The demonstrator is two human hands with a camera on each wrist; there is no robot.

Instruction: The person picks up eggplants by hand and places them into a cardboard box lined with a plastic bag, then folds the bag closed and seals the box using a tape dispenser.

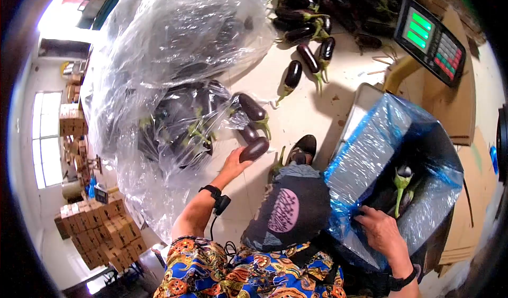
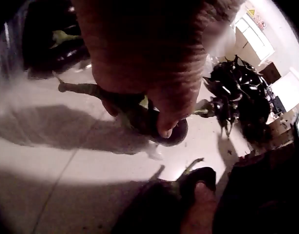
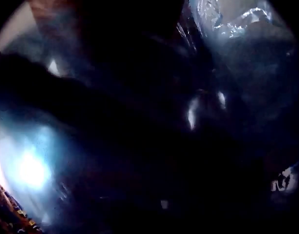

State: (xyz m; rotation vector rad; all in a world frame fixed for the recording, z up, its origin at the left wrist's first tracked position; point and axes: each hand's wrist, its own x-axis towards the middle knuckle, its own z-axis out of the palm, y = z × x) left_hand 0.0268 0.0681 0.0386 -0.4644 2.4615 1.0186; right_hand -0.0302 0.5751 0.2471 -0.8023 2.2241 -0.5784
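In the head view my left hand (image 1: pixel 235 165) grips a dark purple eggplant (image 1: pixel 255 150) beside a large clear plastic bag (image 1: pixel 180 38). The left wrist view shows the thumb pressed on that eggplant (image 2: pixel 176 136), its green stem pointing left. Two more eggplants (image 1: pixel 251 107) lie just beyond at the bag's mouth. My right hand (image 1: pixel 383 234) reaches over the near side of a box lined with shiny blue plastic (image 1: pixel 370 139). Eggplants with green stems (image 1: pixel 402 180) lie inside. The right wrist view is mostly dark; I cannot tell what the right fingers hold.
A pile of eggplants (image 1: pixel 301 12) spreads at the back, with several loose ones nearer. A scale display (image 1: pixel 419 28) with green digits stands behind the box. A dark trouser leg (image 1: pixel 288 208) and shoe (image 1: pixel 305 145) fill the middle. Stacked cartons (image 1: pixel 106 226) stand far left.
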